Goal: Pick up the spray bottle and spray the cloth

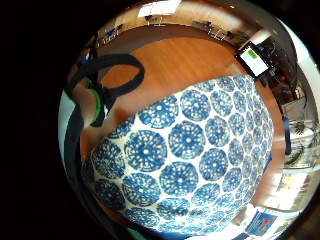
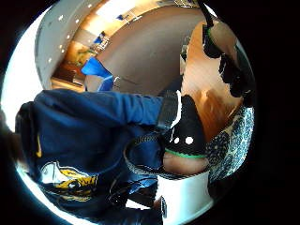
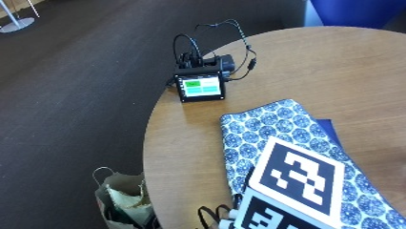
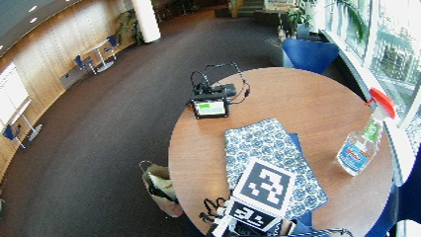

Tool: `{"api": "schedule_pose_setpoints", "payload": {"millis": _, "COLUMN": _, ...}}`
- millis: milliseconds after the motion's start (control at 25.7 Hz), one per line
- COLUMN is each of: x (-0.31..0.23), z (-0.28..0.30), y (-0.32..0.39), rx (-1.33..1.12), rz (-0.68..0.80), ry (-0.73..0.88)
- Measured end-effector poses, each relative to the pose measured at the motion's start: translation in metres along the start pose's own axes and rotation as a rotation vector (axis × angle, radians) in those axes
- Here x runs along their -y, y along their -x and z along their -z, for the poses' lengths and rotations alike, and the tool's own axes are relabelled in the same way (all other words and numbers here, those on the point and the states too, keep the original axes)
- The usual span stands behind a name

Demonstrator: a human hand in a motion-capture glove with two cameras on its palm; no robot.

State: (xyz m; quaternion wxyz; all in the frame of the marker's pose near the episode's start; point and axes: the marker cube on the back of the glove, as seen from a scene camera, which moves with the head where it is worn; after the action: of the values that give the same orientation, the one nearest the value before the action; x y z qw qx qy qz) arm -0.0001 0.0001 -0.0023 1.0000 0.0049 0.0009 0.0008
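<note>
- No text, number or brand name legible in any view.
- Spray bottle (image 4: pixel 360 146), near table (image 4: pixel 309 94) edge: blue label, wording unreadable.
- Small screen (image 3: pixel 202 88), at table edge: green panels, characters unreadable.

One cloth (image 4: pixel 270 158), one spray bottle (image 4: pixel 362 143), one screen (image 4: pixel 210 108).

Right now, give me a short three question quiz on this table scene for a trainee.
1. True or false: the spray bottle stands upright on the table, apart from the cloth.
2. Which object sits nearest the table's far edge? A) a paper bag B) a small screen device C) the cloth
3. Fill in: the cloth's pattern is blue and ____.

Key: 1 true; 2 B; 3 white.
</note>
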Motion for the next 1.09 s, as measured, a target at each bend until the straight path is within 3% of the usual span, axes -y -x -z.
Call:
{"api": "schedule_pose_setpoints", "payload": {"millis": 896, "x": -0.012, "z": 0.009, "y": -0.001, "rx": -0.052, "rz": -0.017, "ry": -0.006}}
{"api": "schedule_pose_setpoints", "payload": {"millis": 1091, "x": -0.043, "z": 0.057, "y": -0.009, "rx": -0.182, "rz": -0.096, "ry": -0.146}}
